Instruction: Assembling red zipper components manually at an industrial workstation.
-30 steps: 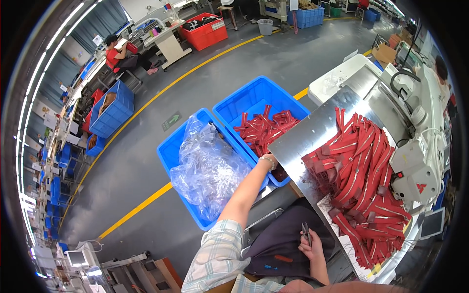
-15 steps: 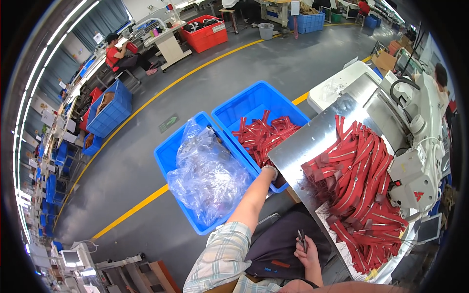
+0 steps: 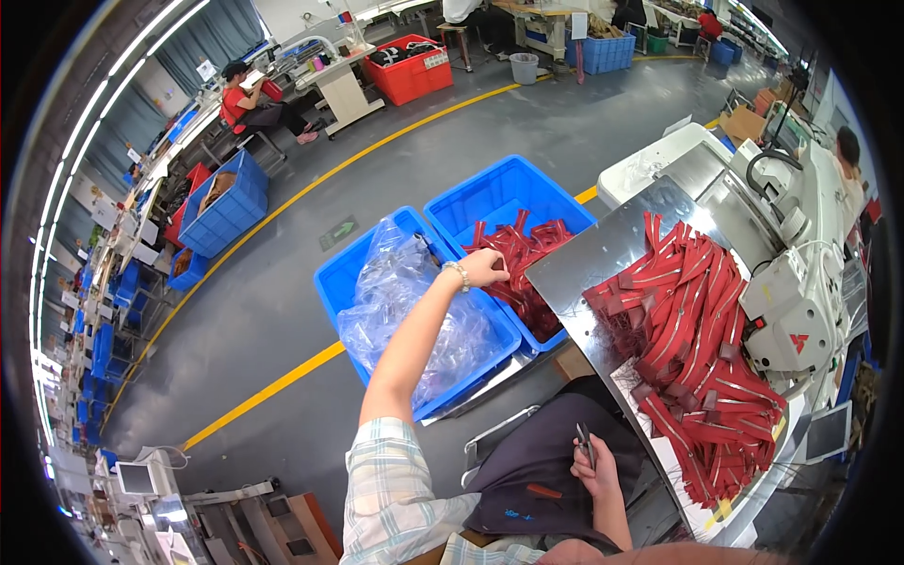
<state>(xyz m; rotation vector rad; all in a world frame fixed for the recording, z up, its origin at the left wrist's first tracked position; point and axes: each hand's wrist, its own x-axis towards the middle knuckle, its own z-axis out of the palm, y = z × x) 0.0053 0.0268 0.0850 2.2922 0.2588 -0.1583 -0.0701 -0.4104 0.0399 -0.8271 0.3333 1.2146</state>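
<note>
My desk (image 3: 603, 259) is bare sheet metal, smooth and polished enough to mirror the overhead light, and it carries a heap of red strips (image 3: 702, 339) that look like woven cloth tape with a soft, matt face. Two blue crates (image 3: 513, 188) beside it are hard moulded plastic with a slight sheen, one lined with a thin clear plastic bag (image 3: 405, 301) that is crinkled and glossy, the other holding more red strips under my left hand (image 3: 482, 268). My right hand (image 3: 595, 466) holds small dark metal snips (image 3: 584, 441) over dark matt cloth on my lap; my sleeve (image 3: 391, 480) is soft checked cotton, and the floor (image 3: 282, 282) is smooth grey coated concrete.
</note>
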